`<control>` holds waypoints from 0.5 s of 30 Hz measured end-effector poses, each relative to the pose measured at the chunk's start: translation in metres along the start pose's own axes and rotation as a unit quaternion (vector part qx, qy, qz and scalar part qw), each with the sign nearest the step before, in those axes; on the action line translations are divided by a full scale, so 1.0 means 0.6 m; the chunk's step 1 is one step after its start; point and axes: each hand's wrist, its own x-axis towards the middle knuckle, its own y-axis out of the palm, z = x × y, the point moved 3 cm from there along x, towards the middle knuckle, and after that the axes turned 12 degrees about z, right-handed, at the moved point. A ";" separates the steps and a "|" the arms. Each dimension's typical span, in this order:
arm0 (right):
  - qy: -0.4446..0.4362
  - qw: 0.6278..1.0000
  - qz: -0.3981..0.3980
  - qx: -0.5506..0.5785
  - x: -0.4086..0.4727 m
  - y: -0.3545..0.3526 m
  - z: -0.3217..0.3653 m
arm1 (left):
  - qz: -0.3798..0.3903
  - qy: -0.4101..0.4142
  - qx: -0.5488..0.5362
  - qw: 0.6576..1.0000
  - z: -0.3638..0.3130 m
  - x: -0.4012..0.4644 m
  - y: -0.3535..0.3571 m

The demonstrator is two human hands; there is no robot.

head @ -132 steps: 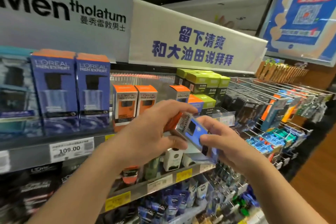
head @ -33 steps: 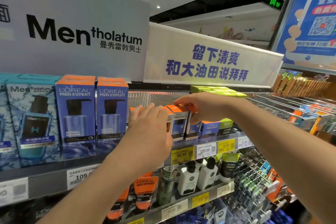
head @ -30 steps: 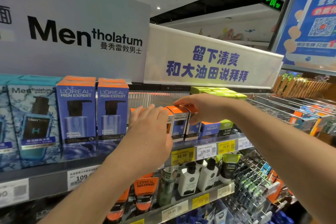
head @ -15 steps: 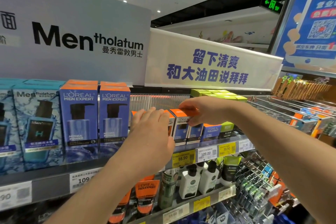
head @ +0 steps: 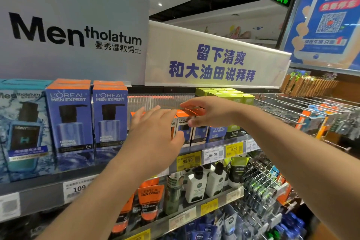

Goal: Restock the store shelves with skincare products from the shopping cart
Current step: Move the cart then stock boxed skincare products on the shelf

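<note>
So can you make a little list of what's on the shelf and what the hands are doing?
Left hand: left hand, fingers straight, in front of small orange-topped boxes
Right hand: right hand, fingers curled over the small blue orange-topped box
Beside them: two tall blue pump-bottle boxes
Behind: lime green boxes
Shelf below: white black-capped bottles
Yellow price tag: 98.90

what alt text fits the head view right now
Two hands reach to a store shelf: the right hand grips a small orange-topped L'Oreal box, the left hand open beside it, tall blue boxes to the left.
</note>
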 end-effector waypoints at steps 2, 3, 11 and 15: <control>-0.016 0.999 -0.049 0.016 -0.009 0.000 0.001 | -0.012 0.013 -0.004 1.000 -0.003 0.000 0.000; -0.025 0.997 -0.078 0.017 -0.016 0.000 0.001 | -0.018 0.021 -0.013 1.000 -0.004 -0.001 0.000; -0.062 0.974 -0.216 0.016 -0.074 0.029 -0.002 | -0.069 0.119 -0.076 0.988 -0.030 -0.003 0.011; -0.029 0.963 -0.265 0.037 -0.122 0.056 -0.023 | -0.063 0.172 -0.103 0.978 -0.050 -0.003 0.031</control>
